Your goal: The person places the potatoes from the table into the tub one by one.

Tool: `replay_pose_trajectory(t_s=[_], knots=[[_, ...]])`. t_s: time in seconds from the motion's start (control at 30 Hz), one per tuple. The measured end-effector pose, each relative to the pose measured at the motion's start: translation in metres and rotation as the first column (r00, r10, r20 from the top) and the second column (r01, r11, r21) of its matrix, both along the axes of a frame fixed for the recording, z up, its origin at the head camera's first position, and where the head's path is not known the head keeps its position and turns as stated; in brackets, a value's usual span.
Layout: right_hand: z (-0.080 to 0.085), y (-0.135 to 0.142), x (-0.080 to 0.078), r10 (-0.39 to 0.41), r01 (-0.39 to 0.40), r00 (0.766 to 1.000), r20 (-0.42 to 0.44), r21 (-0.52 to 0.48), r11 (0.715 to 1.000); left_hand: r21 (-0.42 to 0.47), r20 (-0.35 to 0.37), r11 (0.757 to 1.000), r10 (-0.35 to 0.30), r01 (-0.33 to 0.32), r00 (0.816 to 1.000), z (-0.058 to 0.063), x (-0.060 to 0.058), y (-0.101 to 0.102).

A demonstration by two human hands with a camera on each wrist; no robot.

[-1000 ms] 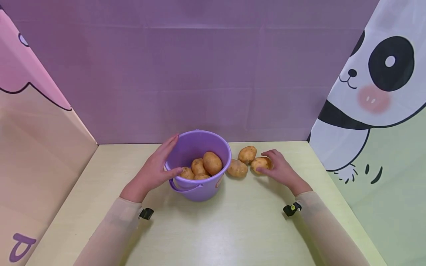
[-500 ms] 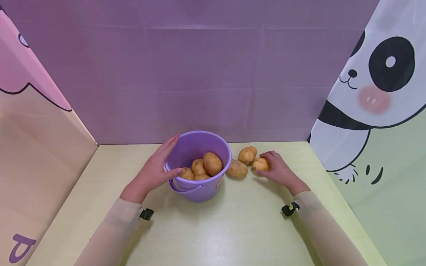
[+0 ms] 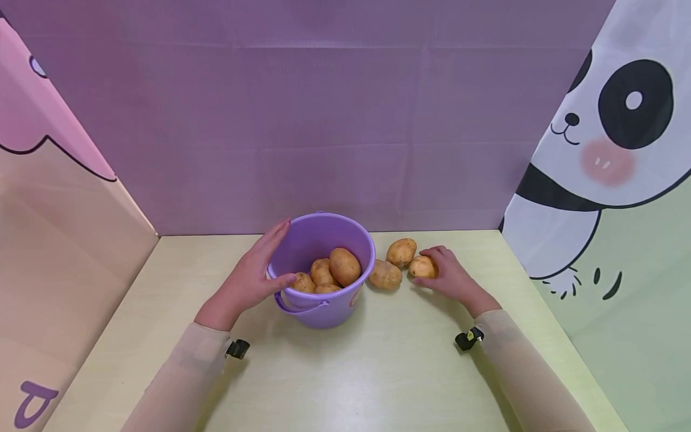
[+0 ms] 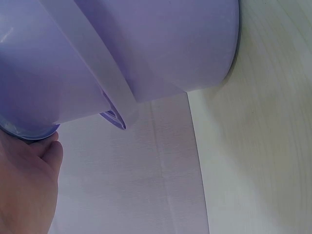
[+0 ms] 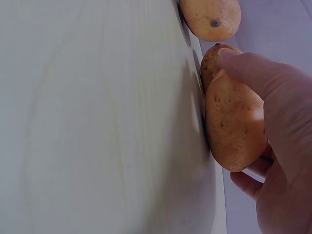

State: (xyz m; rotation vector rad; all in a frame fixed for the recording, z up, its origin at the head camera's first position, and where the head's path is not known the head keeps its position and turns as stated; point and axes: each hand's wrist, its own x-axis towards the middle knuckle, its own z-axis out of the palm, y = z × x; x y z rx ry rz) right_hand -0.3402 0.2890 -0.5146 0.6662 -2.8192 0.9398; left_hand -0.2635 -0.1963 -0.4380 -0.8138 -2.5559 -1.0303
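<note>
My left hand (image 3: 251, 270) holds the rim of a purple bucket (image 3: 329, 309), thumb at the front of the rim and fingers along its left side. Several potatoes (image 3: 345, 267) lie inside the bucket. To its right, my right hand (image 3: 453, 276) grips a potato (image 3: 422, 267) on the table. Seen from the right wrist, the thumb and fingers lie around this potato (image 5: 234, 122), with another potato (image 5: 209, 63) just behind it. In the left wrist view the bucket's side (image 4: 161, 44) and its lowered handle (image 4: 92, 48) fill the upper part.
Two more loose potatoes, one (image 3: 401, 252) at the back and one (image 3: 385, 275) close by the bucket, lie left of the right hand. A purple cloth wall (image 3: 345, 132) rises behind the pale table (image 3: 367, 372). Printed side panels, one with a panda (image 3: 604, 156), flank it.
My right hand has moved slightly left and its fingers have closed round the potato. The left hand and the bucket stay where they were.
</note>
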Motion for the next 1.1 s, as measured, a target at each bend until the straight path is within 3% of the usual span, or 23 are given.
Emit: replay_pose_trajectory(t_s=[0.6, 1.1], knots=[[0.0044, -0.0037, 0.0038, -0.008, 0.009, 0.998, 0.067, -0.019, 1.0, 0.007, 0.015, 1.0, 0.001, -0.001, 1.0, -0.0013, 0.0012, -0.0001], [0.0026, -0.0034, 0.0016, -0.008, 0.008, 0.999, 0.044, -0.011, 1.0, 0.0, 0.002, 1.0, 0.001, -0.001, 1.0, 0.0004, 0.0006, 0.0002]])
